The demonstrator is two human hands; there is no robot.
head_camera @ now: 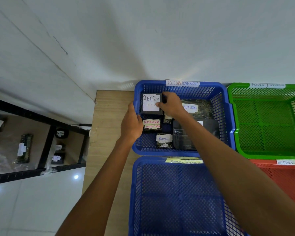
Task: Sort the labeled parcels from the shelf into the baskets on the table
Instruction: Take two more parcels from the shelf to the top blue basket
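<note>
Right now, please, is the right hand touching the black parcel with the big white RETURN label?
Touching. Head view shows the right hand pinching the black parcel at its right edge, thumb on the label.

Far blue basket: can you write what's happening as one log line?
right hand: pinches RETURN parcel in far blue basket | left hand: grips its left rim | inside: other labeled parcels | green basket: empty

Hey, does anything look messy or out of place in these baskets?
Nothing spilled or torn. Parcels in the far blue basket lie jumbled, overlapping at mixed angles. The right hand pinches a RETURN parcel at its far-left corner.
</note>
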